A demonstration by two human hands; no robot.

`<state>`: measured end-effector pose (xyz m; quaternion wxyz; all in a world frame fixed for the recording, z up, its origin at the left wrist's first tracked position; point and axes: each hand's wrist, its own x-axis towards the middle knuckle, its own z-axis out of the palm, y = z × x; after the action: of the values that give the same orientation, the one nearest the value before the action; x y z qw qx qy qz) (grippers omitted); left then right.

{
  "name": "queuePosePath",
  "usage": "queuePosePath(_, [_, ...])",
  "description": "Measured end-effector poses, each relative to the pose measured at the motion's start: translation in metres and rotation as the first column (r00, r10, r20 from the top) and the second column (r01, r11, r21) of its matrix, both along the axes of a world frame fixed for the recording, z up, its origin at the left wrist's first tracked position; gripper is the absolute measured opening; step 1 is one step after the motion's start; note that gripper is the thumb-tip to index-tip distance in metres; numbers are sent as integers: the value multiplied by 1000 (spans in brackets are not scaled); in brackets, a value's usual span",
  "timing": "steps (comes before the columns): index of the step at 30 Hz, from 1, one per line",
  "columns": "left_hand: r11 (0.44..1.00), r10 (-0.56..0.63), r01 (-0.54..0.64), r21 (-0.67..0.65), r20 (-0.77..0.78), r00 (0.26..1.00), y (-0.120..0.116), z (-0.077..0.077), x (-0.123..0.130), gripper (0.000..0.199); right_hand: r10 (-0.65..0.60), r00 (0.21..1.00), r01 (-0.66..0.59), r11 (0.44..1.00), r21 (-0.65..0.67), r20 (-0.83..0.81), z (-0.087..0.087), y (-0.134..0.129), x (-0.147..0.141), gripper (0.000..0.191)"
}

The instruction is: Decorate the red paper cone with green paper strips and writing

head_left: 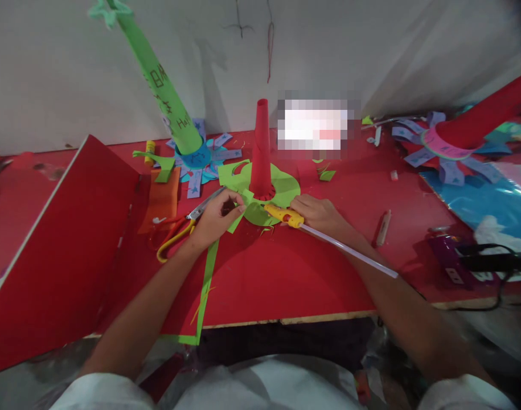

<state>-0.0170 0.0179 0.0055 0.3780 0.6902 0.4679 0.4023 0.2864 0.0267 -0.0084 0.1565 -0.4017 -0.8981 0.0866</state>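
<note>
My right hand (319, 212) is wrapped round a yellow hot glue gun (288, 216), a long clear glue stick (349, 249) jutting from its back. The nozzle points left, over a green flower-shaped paper base (286, 185). From that base rises a red paper cone (261, 148), upright, its lower edge cut into tabs. My left hand (220, 216) pinches a green paper strip (238, 221) at the base's left side. Scissors (175, 239) with yellow and red handles lie beside my left wrist, blades partly behind the hand.
A green paper tower (161, 85) on a blue base stands back left; a red paper tower (491, 117) is at right. A red upright panel (68, 245) borders the left. A purple box (452, 256) with a black cable sits right. Paper scraps lie about the red table (286, 279).
</note>
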Motion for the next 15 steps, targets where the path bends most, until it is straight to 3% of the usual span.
queuePosePath(6, [1000,-23,23,13,-36,999,0,-1,-3,19,-17,997,18,1000,-16,81,10,-5,-4,33])
queuePosePath(15, [1000,10,-10,28,3,1000,5,-13,-5,18,-10,1000,10,1000,2,24,2,-1,3,31])
